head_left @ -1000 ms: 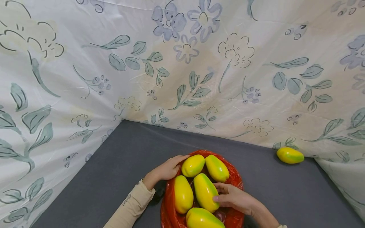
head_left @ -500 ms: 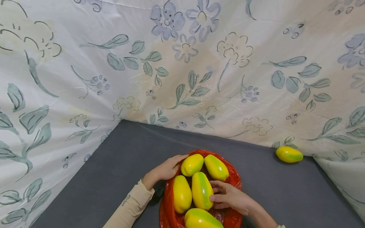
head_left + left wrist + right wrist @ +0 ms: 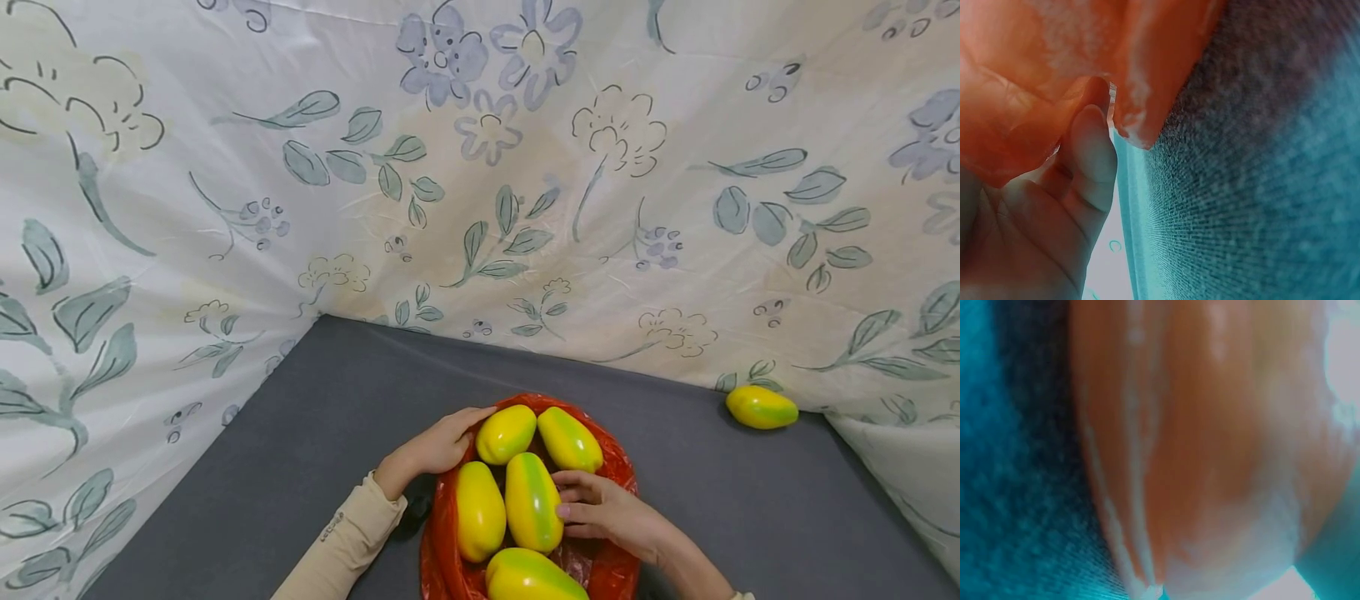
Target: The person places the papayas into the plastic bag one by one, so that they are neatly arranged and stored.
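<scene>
A red plastic bag (image 3: 619,467) stands with its mouth wide, holding several glossy yellow-green papayas. My left hand (image 3: 442,442) grips the bag's rim at the far left side, beside the back-left papaya (image 3: 507,435). In the left wrist view, the thumb (image 3: 1092,153) presses against the red plastic. My right hand (image 3: 611,515) reaches over the right rim, its loosely extended fingertips right at the side of the middle papaya (image 3: 533,502). Around that fruit lie the back-right papaya (image 3: 570,440), the left papaya (image 3: 481,512) and the front papaya (image 3: 534,577). Blurred red plastic (image 3: 1197,437) fills the right wrist view.
Another yellow-green papaya (image 3: 762,407) lies on the dark grey tabletop (image 3: 360,375) at the back right, by the curtain. A floral curtain (image 3: 465,208) encloses the back and sides. A small black object (image 3: 417,510) shows under the left wrist.
The middle papaya has shifted slightly left and turned more upright in the bag. My right fingers moved left with it and have loosened at its side. The left hand stays on the rim.
</scene>
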Action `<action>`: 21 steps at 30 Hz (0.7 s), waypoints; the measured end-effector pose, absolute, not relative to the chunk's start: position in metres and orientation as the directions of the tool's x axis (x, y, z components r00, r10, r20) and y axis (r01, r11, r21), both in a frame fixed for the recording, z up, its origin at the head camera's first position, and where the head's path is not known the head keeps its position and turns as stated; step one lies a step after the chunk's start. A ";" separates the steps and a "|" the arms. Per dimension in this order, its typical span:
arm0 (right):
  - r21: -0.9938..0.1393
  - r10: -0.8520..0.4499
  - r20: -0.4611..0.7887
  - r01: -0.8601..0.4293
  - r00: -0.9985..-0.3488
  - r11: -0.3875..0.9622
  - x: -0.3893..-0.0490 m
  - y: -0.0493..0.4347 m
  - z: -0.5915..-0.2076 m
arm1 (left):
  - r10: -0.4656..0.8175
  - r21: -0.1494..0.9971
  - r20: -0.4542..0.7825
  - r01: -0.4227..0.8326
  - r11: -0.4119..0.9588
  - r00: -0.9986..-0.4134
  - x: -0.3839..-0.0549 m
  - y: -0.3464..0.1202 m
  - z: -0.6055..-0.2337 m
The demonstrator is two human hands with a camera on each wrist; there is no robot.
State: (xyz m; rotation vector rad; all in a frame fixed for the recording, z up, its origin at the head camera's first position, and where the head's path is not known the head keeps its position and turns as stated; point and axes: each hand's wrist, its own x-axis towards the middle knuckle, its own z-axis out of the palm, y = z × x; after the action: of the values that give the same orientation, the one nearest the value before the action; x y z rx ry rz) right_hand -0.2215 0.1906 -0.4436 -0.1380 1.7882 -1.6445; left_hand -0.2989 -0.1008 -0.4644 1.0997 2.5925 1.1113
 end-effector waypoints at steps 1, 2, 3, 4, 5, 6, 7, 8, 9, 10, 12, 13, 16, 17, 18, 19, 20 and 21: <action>-0.911 -0.515 -0.409 0.366 -0.753 0.189 -0.222 0.191 -0.444 | 0.662 0.669 0.168 0.578 0.468 -0.730 -0.299 -0.101 -0.464; -0.912 -0.519 -0.408 0.367 -0.751 0.186 -0.222 0.191 -0.444 | 0.662 0.667 0.169 0.579 0.469 -0.730 -0.299 -0.101 -0.464; -0.912 -0.521 -0.407 0.368 -0.750 0.183 -0.222 0.191 -0.444 | 0.662 0.666 0.171 0.580 0.469 -0.730 -0.299 -0.101 -0.464; -0.912 -0.525 -0.406 0.368 -0.748 0.181 -0.222 0.191 -0.444 | 0.662 0.666 0.172 0.581 0.468 -0.730 -0.299 -0.100 -0.464; -0.912 -0.530 -0.405 0.368 -0.745 0.180 -0.222 0.191 -0.445 | 0.662 0.666 0.172 0.582 0.467 -0.729 -0.299 -0.100 -0.464; -0.913 -0.534 -0.404 0.367 -0.742 0.180 -0.222 0.190 -0.445 | 0.663 0.663 0.175 0.585 0.468 -0.728 -0.299 -0.100 -0.464; -0.913 -0.540 -0.402 0.366 -0.740 0.179 -0.221 0.189 -0.445 | 0.663 0.663 0.176 0.586 0.467 -0.728 -0.299 -0.100 -0.465; -0.913 -0.544 -0.402 0.367 -0.737 0.179 -0.221 0.188 -0.445 | 0.663 0.661 0.178 0.588 0.466 -0.727 -0.299 -0.100 -0.465; -0.914 -0.549 -0.400 0.367 -0.734 0.176 -0.221 0.187 -0.446 | 0.664 0.661 0.179 0.588 0.465 -0.726 -0.299 -0.100 -0.465; -0.915 -0.555 -0.397 0.364 -0.731 0.174 -0.221 0.186 -0.446 | 0.664 0.660 0.181 0.590 0.465 -0.725 -0.299 -0.100 -0.465; -0.917 -0.568 -0.389 0.361 -0.725 0.168 -0.220 0.185 -0.447 | 0.665 0.658 0.185 0.594 0.463 -0.724 -0.299 -0.100 -0.465; -0.919 -0.575 -0.385 0.358 -0.722 0.166 -0.220 0.185 -0.448 | 0.665 0.660 0.185 0.593 0.462 -0.723 -0.299 -0.100 -0.465; -0.925 -0.589 -0.371 0.342 -0.718 0.166 -0.220 0.184 -0.448 | 0.665 0.662 0.187 0.593 0.458 -0.723 -0.298 -0.099 -0.464; -0.927 -0.591 -0.367 0.335 -0.718 0.168 -0.220 0.184 -0.447 | 0.665 0.663 0.186 0.592 0.458 -0.723 -0.297 -0.099 -0.464; -0.929 -0.593 -0.363 0.328 -0.718 0.172 -0.220 0.184 -0.447 | 0.665 0.663 0.186 0.592 0.459 -0.723 -0.297 -0.099 -0.464; -0.931 -0.595 -0.360 0.321 -0.719 0.175 -0.220 0.184 -0.447 | 0.665 0.663 0.185 0.591 0.459 -0.724 -0.297 -0.099 -0.463; -0.931 -0.595 -0.359 0.318 -0.719 0.178 -0.221 0.184 -0.446 | 0.665 0.663 0.184 0.591 0.460 -0.724 -0.297 -0.099 -0.463; -0.932 -0.594 -0.358 0.314 -0.721 0.181 -0.221 0.184 -0.446 | 0.664 0.662 0.183 0.591 0.462 -0.724 -0.297 -0.099 -0.463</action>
State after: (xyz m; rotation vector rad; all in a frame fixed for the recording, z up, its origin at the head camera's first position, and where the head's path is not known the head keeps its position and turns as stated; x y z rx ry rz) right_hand -0.2206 0.1839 -0.4463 -0.2658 1.7520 -1.6287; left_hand -0.2968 -0.0990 -0.4633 1.1198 2.5984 1.1144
